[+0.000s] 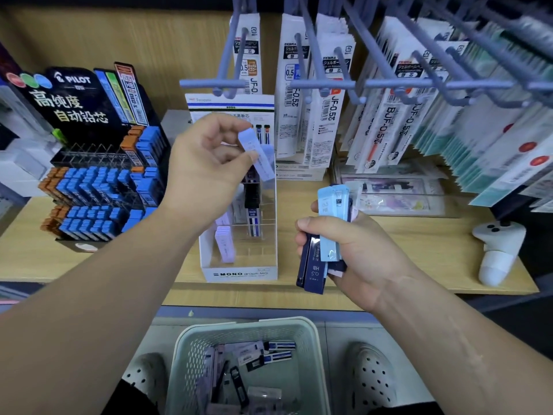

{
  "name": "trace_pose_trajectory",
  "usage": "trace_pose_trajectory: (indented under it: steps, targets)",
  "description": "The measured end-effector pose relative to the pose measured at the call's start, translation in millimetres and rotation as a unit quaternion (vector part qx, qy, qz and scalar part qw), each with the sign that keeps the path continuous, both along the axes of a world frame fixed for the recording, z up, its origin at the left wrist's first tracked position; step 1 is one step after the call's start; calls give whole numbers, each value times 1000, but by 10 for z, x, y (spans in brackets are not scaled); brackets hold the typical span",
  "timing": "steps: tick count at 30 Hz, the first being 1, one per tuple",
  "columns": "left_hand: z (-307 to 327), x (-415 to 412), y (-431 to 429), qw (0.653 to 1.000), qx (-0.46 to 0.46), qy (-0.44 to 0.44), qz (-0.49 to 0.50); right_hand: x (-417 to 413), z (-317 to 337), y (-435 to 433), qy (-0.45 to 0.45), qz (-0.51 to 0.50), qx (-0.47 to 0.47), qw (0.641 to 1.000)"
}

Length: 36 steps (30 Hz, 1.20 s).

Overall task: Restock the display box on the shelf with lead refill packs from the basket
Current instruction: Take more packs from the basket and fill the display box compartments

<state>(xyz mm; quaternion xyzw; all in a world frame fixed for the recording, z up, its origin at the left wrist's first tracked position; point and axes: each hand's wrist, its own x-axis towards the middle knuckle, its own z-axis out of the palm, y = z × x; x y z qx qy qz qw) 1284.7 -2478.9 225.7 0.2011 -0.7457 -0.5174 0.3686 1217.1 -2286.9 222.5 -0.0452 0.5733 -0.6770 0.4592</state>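
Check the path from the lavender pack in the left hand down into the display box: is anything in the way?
Nothing visible blocks it. The left hand holds the lavender pack right above the display box, whose top is open. The hooks hang higher up, behind the pack.

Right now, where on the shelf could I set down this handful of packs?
Bare wood lies between the display box and the white controller, in front of the flat packets. Left is crowded by the Pilot rack.

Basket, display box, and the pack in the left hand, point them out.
basket (311, 348), head view, right rim.
display box (239, 274), head view, front label.
lilac pack (258, 152), head view, its middle.
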Motion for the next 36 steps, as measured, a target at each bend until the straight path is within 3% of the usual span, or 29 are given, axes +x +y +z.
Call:
trace_pose_trajectory:
  steps: [11,18,24,36]
  targets:
    - [-35,-206,-162,985,-162,-37,54,-49,-6,61,-2,-13,-18,1000]
    - [-41,-261,-228,978,-181,-99,31,-65,24,63,9,1,-15,1000]
    - [-70,-303,-150,947,-286,-125,75,-74,19,47,18,13,-12,1000]
    - [-24,-283,-121,945,-270,-155,105,-52,-13,34,8,3,1,1000]
